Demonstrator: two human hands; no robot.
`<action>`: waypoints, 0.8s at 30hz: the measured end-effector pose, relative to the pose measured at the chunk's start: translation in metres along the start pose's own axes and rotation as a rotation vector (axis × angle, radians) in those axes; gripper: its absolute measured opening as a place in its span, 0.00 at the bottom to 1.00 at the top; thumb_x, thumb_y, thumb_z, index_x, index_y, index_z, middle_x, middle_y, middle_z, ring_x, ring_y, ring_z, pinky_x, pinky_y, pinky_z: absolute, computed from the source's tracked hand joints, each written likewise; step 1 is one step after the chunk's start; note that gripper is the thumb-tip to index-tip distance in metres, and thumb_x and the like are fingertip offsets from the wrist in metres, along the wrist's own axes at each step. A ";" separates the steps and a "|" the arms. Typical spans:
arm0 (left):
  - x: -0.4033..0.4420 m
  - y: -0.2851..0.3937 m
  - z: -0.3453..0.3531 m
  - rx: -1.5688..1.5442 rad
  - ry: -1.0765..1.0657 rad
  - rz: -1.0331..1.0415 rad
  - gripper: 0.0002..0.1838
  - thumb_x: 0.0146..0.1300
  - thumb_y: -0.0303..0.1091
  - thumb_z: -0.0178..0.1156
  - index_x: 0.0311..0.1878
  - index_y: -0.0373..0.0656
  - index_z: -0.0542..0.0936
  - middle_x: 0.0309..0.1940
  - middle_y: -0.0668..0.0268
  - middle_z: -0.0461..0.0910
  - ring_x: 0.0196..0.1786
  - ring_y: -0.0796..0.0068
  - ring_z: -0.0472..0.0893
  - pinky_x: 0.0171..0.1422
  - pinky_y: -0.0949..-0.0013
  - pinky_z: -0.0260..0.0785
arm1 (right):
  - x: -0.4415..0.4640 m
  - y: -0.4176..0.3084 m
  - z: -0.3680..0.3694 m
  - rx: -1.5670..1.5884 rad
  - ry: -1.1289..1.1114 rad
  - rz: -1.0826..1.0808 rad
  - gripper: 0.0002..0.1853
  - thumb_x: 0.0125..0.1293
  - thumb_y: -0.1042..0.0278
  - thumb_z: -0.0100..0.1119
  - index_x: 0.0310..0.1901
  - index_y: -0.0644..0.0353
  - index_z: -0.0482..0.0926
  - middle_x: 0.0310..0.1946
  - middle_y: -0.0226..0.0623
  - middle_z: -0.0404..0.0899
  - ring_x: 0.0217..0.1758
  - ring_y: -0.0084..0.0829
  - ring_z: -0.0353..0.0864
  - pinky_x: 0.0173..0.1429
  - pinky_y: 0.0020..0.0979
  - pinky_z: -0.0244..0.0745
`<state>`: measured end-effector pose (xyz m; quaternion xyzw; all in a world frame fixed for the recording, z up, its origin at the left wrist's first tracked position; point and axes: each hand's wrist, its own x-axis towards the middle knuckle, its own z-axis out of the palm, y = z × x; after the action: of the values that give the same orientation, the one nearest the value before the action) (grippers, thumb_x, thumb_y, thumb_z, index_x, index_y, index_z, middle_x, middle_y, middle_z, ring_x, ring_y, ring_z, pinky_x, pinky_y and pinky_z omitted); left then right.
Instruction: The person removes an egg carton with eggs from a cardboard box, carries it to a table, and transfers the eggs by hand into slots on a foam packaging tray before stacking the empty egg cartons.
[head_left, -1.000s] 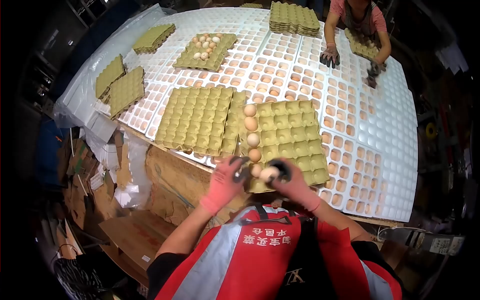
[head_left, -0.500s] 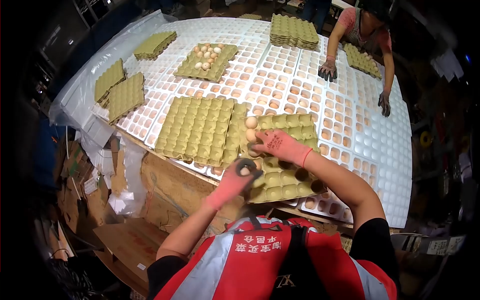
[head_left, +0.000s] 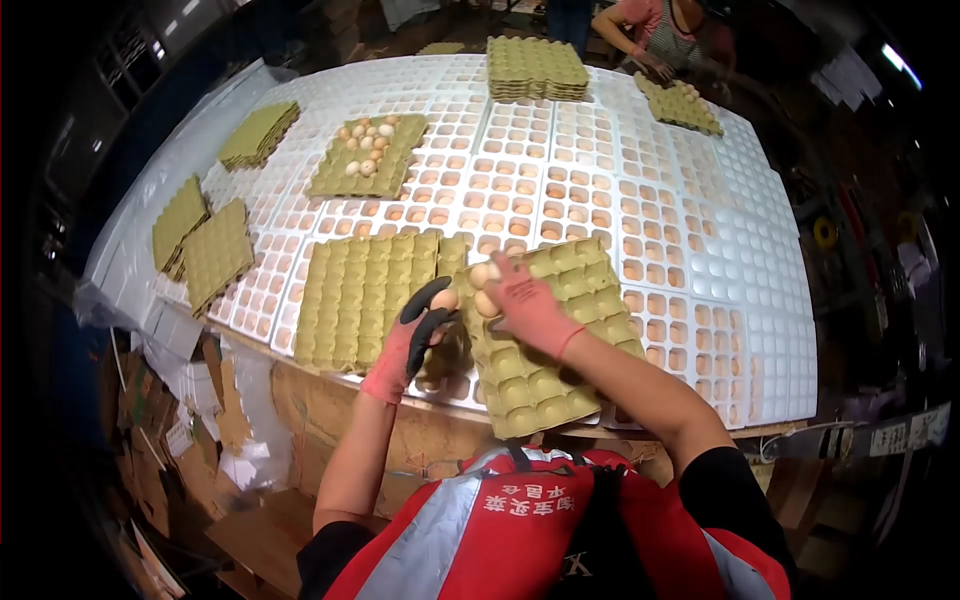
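Seemingly mid-pickup, the left gloved hand (head_left: 407, 336) pinches an egg (head_left: 445, 299) while the right gloved hand (head_left: 531, 305), grip unclear, covers eggs (head_left: 486, 304) toward the pulp egg tray's (head_left: 545, 386) ten o'clock, calling for gentle lifting.

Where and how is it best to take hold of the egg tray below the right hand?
Probably the left and right rims of the egg tray, one hand on each, coming from the near side. It is broad, and its near cups are bare, while the visible eggs sit toward its far left corner, so keep it level.
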<state>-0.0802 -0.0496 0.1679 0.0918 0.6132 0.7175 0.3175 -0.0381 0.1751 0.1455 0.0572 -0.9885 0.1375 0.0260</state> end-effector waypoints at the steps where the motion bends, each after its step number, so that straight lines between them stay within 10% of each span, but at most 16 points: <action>1: 0.025 0.001 -0.003 0.252 0.073 -0.009 0.21 0.67 0.30 0.63 0.63 0.37 0.76 0.61 0.61 0.72 0.54 0.72 0.81 0.53 0.73 0.76 | 0.010 -0.008 0.023 -0.197 -0.011 0.036 0.29 0.53 0.62 0.73 0.60 0.48 0.78 0.69 0.50 0.62 0.67 0.48 0.72 0.63 0.43 0.75; 3: 0.071 -0.021 -0.007 0.583 0.132 0.522 0.21 0.62 0.30 0.69 0.58 0.43 0.81 0.59 0.62 0.73 0.40 0.73 0.80 0.46 0.74 0.75 | 0.012 -0.001 0.043 -0.232 0.088 -0.011 0.28 0.59 0.58 0.67 0.60 0.56 0.76 0.74 0.54 0.57 0.67 0.51 0.73 0.59 0.39 0.76; 9: 0.108 -0.007 0.040 1.572 0.005 0.494 0.27 0.42 0.35 0.79 0.49 0.44 0.85 0.67 0.56 0.69 0.62 0.50 0.71 0.66 0.54 0.70 | -0.103 0.093 -0.048 0.856 0.338 0.515 0.33 0.48 0.48 0.79 0.54 0.58 0.84 0.62 0.51 0.71 0.59 0.45 0.79 0.67 0.37 0.73; 15: 0.096 0.011 0.066 1.586 0.136 0.581 0.22 0.40 0.29 0.77 0.44 0.45 0.85 0.63 0.56 0.72 0.61 0.50 0.73 0.64 0.55 0.71 | -0.226 0.277 -0.060 0.321 0.671 1.192 0.31 0.50 0.54 0.78 0.57 0.52 0.81 0.63 0.45 0.66 0.57 0.44 0.80 0.65 0.42 0.75; 19: 0.098 0.020 0.092 0.714 0.099 0.360 0.20 0.54 0.26 0.72 0.52 0.37 0.82 0.58 0.61 0.75 0.50 0.67 0.81 0.52 0.68 0.75 | -0.244 0.339 -0.030 0.285 0.348 1.069 0.29 0.57 0.57 0.72 0.62 0.45 0.77 0.66 0.45 0.62 0.62 0.49 0.76 0.66 0.46 0.74; 21: 0.091 0.042 0.117 0.794 0.020 0.140 0.26 0.71 0.51 0.59 0.61 0.39 0.78 0.46 0.65 0.81 0.45 0.76 0.79 0.43 0.75 0.71 | -0.252 0.349 -0.032 0.281 0.362 1.029 0.28 0.59 0.59 0.70 0.62 0.43 0.77 0.67 0.45 0.61 0.63 0.49 0.76 0.65 0.46 0.74; 24: 0.110 0.006 0.144 0.547 -0.030 0.081 0.24 0.71 0.45 0.58 0.62 0.38 0.75 0.44 0.65 0.81 0.43 0.77 0.78 0.40 0.76 0.69 | -0.265 0.362 -0.041 0.299 0.225 0.927 0.27 0.63 0.54 0.65 0.64 0.41 0.75 0.66 0.47 0.64 0.63 0.49 0.75 0.65 0.45 0.74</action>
<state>-0.0931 0.1307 0.1783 0.2090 0.7753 0.5358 0.2609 0.1829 0.5601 0.0698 -0.4003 -0.8704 0.2804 0.0599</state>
